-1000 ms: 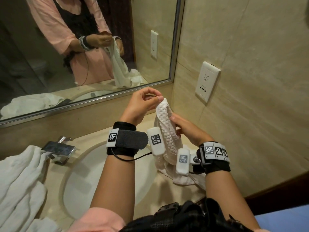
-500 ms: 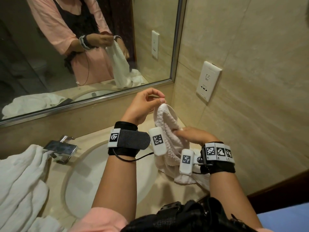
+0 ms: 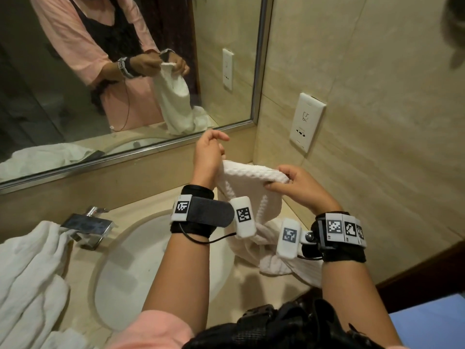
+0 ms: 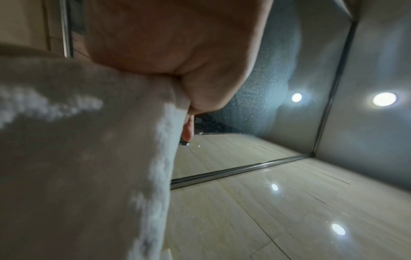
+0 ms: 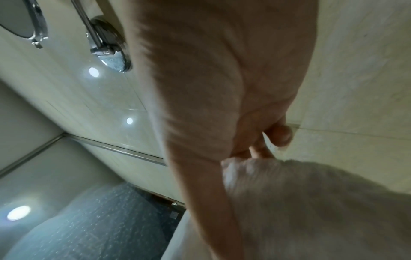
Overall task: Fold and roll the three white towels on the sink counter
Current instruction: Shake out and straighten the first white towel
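A white waffle-textured towel (image 3: pixel 254 173) hangs between my hands above the right end of the counter, its lower part bunched on the counter (image 3: pixel 274 263). My left hand (image 3: pixel 210 153) grips the towel's top edge at its left end. My right hand (image 3: pixel 289 181) pinches the same edge at its right end, so the edge runs nearly level between them. In the left wrist view the towel (image 4: pixel 77 158) fills the left side under my palm (image 4: pixel 177 52). In the right wrist view the towel (image 5: pixel 311 202) hangs below my fingers (image 5: pixel 275 135). More white towels (image 3: pixel 30 278) lie heaped at the counter's left.
An oval sink basin (image 3: pixel 130 268) sits below my left arm, with a chrome faucet (image 3: pixel 88 224) behind it. A mirror (image 3: pixel 100 84) spans the back wall. A wall socket (image 3: pixel 305 122) is on the tiled right wall, close to my right hand.
My right hand slid along the towel's edge away from the left hand, out to the right. The edge that hung in a narrow loop is now spread nearly level between both hands.
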